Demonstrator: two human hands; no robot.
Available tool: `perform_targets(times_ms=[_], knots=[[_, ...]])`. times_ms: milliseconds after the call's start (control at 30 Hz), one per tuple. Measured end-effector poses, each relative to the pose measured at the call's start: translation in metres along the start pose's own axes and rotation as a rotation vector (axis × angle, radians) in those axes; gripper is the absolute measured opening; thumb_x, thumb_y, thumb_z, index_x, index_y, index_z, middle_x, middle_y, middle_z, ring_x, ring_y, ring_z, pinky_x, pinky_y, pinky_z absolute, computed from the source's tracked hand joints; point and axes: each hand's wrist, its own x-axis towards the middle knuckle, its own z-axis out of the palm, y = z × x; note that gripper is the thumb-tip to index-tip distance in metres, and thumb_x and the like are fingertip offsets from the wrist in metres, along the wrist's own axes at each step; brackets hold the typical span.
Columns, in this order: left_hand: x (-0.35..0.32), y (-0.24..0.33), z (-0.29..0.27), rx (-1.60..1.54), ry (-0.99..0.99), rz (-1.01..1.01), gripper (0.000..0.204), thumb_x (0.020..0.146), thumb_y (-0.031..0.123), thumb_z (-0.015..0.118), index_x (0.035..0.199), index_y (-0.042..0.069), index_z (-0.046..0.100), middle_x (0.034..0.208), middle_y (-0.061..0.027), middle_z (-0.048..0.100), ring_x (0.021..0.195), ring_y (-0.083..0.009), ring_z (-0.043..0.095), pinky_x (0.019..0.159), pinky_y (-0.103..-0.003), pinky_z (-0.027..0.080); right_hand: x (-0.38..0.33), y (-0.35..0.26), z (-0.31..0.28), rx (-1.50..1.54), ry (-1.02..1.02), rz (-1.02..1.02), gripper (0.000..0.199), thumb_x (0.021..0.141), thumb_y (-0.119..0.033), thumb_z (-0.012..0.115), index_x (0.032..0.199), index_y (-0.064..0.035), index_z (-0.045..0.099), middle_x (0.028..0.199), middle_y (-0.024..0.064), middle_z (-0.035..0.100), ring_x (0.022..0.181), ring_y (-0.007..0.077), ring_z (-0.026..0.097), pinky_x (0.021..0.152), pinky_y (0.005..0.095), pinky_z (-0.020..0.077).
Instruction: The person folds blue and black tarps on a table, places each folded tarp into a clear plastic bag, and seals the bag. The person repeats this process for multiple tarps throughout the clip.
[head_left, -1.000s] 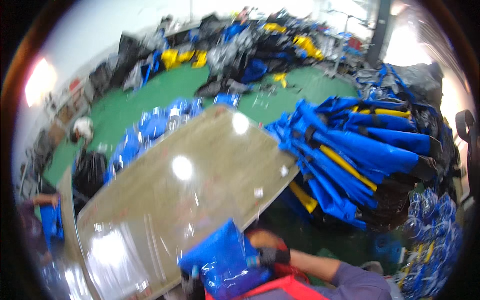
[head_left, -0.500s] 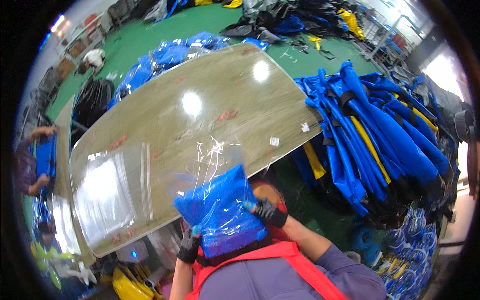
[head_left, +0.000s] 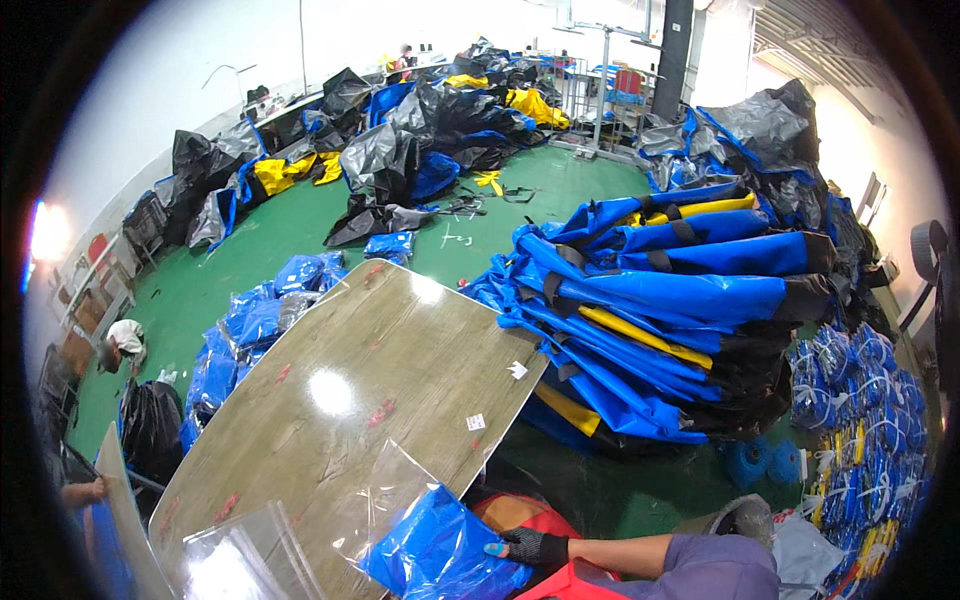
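A folded blue sheet item in a clear plastic bag (head_left: 440, 545) is held low in front of me, over the table's near edge. My right hand (head_left: 537, 548), in a dark knit glove with a bluish thumb tip, is closed on the bag's right side. The bag's loose transparent mouth (head_left: 375, 500) points up and left over the wood-patterned table (head_left: 330, 330). My left hand is out of the picture. More flat clear bags (head_left: 250, 555) lie on the table at the lower left.
Long blue and yellow covers (head_left: 660, 310) are heaped right of the table. Packed blue bundles (head_left: 245, 335) lie beyond its far left edge. Tied blue bundles (head_left: 870, 430) are stacked at the far right. One person (head_left: 125, 345) bends over at the far left; another person's hand (head_left: 85, 492) shows nearer.
My view has tilted up and swung right, bringing in more of the far floor. The bag now sits lower in view, and my left hand has left the picture.
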Motion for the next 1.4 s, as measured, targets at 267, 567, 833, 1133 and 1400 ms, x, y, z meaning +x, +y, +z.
perform_targets(times_ms=[267,567,833,1133,1400], knots=[[-0.009,0.001,-0.009,-0.008,0.011,-0.002,0.053,0.096,0.041,0.046,0.133,0.003,0.044,0.124,-0.0099,0.055,0.110,-0.0231,0.054,0.098,-0.038,0.043,0.007,0.010,0.006,0.115,-0.184,0.036,0.068,0.083,-0.064,0.056,0.106,-0.0009,0.064,0.091,0.0096,0.067,0.080,0.0175,0.061,0.079,0.0342,0.0493],[-0.024,-0.001,-0.017,-0.046,0.020,0.005,0.052,0.095,0.038,0.049,0.133,0.003,0.045,0.124,-0.0108,0.056,0.110,-0.0240,0.055,0.097,-0.039,0.044,0.018,-0.027,0.009,0.003,-0.565,-0.009,0.078,0.082,-0.047,0.069,0.139,-0.0028,0.040,0.129,0.0122,0.056,0.114,0.0214,0.054,0.102,0.0360,0.0404],[-0.018,0.004,-0.012,-0.042,0.040,-0.011,0.050,0.094,0.034,0.052,0.132,0.003,0.045,0.123,-0.0116,0.056,0.109,-0.0249,0.056,0.096,-0.039,0.045,0.030,-0.028,-0.001,0.038,-0.454,-0.180,0.070,0.080,-0.040,0.074,0.132,-0.0011,0.048,0.121,0.0072,0.060,0.110,0.0175,0.055,0.096,0.0366,0.0447],[-0.020,0.006,-0.010,-0.052,0.032,-0.058,0.050,0.093,0.031,0.055,0.132,0.003,0.045,0.123,-0.0124,0.056,0.109,-0.0259,0.057,0.095,-0.040,0.046,0.039,-0.033,0.012,-0.131,-0.285,-0.121,0.058,0.084,-0.052,0.065,0.117,-0.0043,0.063,0.111,0.0068,0.065,0.093,0.0183,0.061,0.085,0.0347,0.0494],[-0.057,-0.004,-0.034,-0.531,0.027,-0.219,0.049,0.092,0.028,0.058,0.132,0.003,0.046,0.122,-0.0132,0.057,0.108,-0.0267,0.058,0.094,-0.040,0.048,0.037,-0.041,0.000,-0.096,-0.267,0.032,0.068,0.082,-0.045,0.071,0.131,-0.0024,0.051,0.123,0.0100,0.060,0.111,0.0207,0.056,0.098,0.0378,0.0439]])
